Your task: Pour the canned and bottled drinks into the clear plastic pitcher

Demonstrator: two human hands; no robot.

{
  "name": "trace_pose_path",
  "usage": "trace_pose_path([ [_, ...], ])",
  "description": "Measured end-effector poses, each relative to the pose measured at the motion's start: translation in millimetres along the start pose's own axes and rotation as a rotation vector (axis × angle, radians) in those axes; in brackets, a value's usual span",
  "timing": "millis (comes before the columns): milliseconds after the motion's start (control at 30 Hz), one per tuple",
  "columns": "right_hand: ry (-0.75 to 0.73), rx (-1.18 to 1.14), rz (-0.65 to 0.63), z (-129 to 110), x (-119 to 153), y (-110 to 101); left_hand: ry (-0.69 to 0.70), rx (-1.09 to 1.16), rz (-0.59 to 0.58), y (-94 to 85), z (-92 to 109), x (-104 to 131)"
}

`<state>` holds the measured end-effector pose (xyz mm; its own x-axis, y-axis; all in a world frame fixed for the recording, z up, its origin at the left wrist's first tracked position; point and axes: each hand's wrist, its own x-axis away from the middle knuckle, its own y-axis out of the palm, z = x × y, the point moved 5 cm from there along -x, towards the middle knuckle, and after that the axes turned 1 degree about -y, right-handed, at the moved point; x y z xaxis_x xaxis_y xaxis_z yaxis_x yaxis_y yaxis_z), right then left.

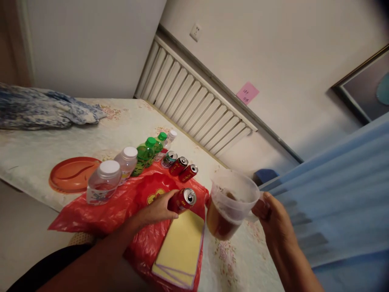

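My left hand (162,207) is wrapped round a red drink can (186,199) whose tab top is opened. The can is over the red plastic bag (115,217), by the far end of some folded yellow cloths (182,247). On the right, my right hand (270,211) grips the handle of a clear plastic measuring jug (234,198). Brown liquid with a little foam partly fills the jug, which is tilted in view. Just past my left hand lies a red plate or tray (152,182) with a yellow print, partly hidden.
Two white-lidded clear jars (105,182), green-capped bottles (146,154) and several more cans (179,165) line the far side of the bag. An orange lid-like disc (73,174) and a patterned cloth (45,107) lie left. Beyond are a radiator (194,93) and a blue curtain (328,194).
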<state>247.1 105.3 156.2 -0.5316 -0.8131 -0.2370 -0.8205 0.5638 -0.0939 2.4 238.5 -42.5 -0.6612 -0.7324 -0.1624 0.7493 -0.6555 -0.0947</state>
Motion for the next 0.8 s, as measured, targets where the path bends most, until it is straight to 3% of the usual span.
trace_pose_path([
  [333, 0.095, 0.218, -0.077, 20.4, 34.2, 0.8, -0.004, -0.003, 0.056, -3.0, -1.3, -8.4],
  [800, 0.105, 0.299, -0.183, 43.5, 19.4, -1.0, -0.003, 0.014, 0.045, -2.0, -1.7, -9.3],
])
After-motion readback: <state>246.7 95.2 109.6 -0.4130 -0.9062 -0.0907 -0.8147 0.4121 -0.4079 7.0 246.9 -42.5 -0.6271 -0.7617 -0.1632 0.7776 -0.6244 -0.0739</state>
